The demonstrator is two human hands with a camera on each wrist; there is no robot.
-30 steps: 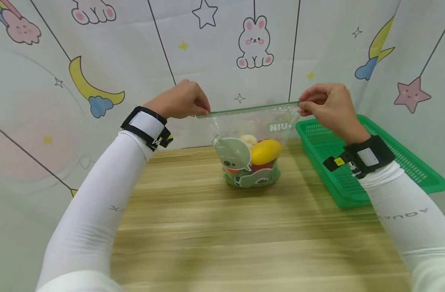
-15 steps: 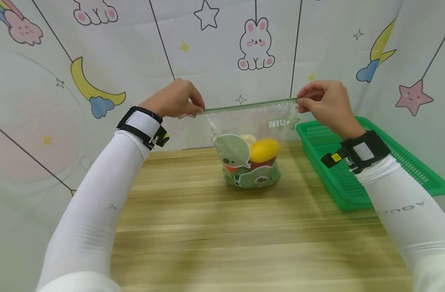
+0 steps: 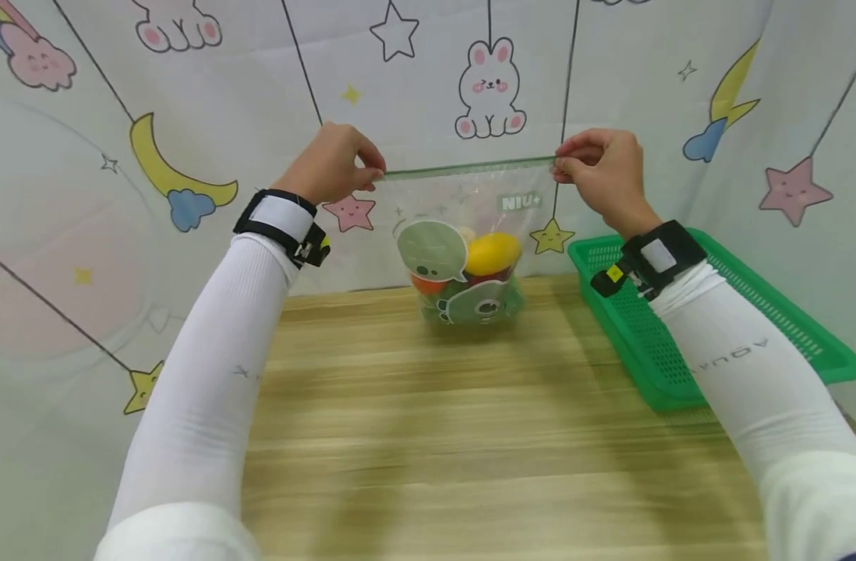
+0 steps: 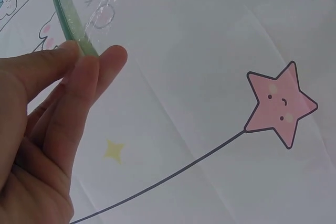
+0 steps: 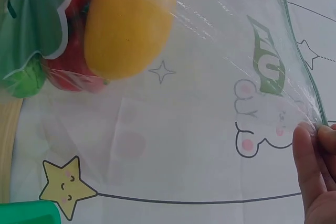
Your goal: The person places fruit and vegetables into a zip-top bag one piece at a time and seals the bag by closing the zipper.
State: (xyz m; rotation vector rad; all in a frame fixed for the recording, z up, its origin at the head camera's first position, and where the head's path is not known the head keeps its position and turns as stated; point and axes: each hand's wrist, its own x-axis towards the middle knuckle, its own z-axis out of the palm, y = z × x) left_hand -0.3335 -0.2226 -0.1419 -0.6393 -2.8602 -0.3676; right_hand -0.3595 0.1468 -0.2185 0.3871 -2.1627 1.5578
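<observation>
A clear zip bag (image 3: 428,191) with green koala prints and a green top strip hangs stretched between both hands. My left hand (image 3: 340,162) pinches its top left corner, and in the left wrist view the thumb and fingers (image 4: 84,82) close on the green strip (image 4: 64,17). At the top right corner, my right hand (image 3: 608,173) pinches the other end of the strip. Inside the bag's lower part lie a yellow mango-like fruit (image 3: 493,254), an orange item (image 3: 428,285) and red and green pieces, partly hidden by the prints. The right wrist view shows the yellow fruit (image 5: 131,24) close up.
A green plastic basket (image 3: 645,343) stands on the right of the wooden table (image 3: 470,436), under the right forearm. Behind the table hangs a white cloth (image 3: 428,101) printed with rabbits, stars and moons.
Both hands have risen, and the bag has gone up and slightly left with them. Its top edge is now nearer the printed rabbit. Both hands keep their pinch.
</observation>
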